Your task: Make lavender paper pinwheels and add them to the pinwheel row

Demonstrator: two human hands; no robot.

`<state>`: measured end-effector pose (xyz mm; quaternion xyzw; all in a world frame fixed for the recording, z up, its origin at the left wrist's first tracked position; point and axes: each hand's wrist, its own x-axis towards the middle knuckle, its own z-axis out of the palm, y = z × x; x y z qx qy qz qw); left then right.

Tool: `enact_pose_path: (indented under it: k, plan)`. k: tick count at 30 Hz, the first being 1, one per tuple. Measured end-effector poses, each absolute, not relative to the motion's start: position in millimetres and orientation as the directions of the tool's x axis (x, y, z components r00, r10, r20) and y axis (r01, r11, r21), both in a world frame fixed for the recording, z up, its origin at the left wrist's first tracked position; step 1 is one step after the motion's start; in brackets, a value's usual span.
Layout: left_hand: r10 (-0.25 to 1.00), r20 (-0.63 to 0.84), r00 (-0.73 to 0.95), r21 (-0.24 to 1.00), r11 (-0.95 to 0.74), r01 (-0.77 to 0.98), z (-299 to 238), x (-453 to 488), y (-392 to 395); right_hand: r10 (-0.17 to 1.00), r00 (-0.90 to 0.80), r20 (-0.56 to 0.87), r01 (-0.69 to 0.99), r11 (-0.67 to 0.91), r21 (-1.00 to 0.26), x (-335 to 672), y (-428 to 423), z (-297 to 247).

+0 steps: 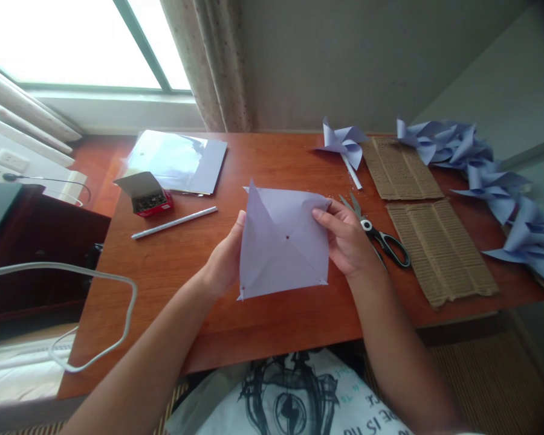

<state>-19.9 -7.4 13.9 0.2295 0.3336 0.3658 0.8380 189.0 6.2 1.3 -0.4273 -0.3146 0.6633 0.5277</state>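
A square sheet of pale lilac paper (284,257) is held up above the table, with a small hole at its centre, diagonal creases and dark spots near its lower corners. My left hand (225,260) grips its left edge; the thumb shows and the fingers are behind the sheet. At the upper right corner, my right hand (344,238) pinches the paper between thumb and fingers. Scissors (383,238) with black and white handles lie beside my right hand, blades parted. A rolled paper stick (174,223) rests to the left of my left hand.
An open red box (153,202) of small dark pieces stands at left, before a plastic-covered stack of sheets (176,163). One pinwheel on a stick (343,145) lies at the back. Cardboard pieces (442,251) and several pinwheels (496,187) are at right. A white cable (131,296) loops at left.
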Motion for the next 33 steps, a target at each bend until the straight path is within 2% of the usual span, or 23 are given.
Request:
enact_pose_path:
  k: [11, 17, 23, 28, 33]
  plan:
    - [0.783, -0.351, 0.514, 0.669, 0.594, -0.447, 18, -19, -7, 0.985, 0.056, -0.162, -0.335, -0.134, -0.932, 189, 7, -1]
    - [0.812, -0.442, 0.381, 0.75, 0.568, -0.339, 20, -18, -8, 0.988, 0.092, -0.126, -0.246, -0.1, -0.964, 191, 8, -3]
    - [0.856, -0.439, 0.273, 0.816, 0.507, -0.278, 21, -19, -7, 0.989, 0.091, -0.121, -0.202, -0.1, -0.974, 190, 8, -4]
    - [0.863, -0.451, 0.23, 0.822, 0.501, -0.27, 24, -19, -7, 0.991, 0.079, -0.105, -0.21, -0.086, -0.974, 190, 7, -5]
    - [0.824, -0.487, 0.289, 0.766, 0.562, -0.311, 21, -20, -5, 0.994, 0.077, -0.078, -0.199, -0.061, -0.978, 190, 7, -4]
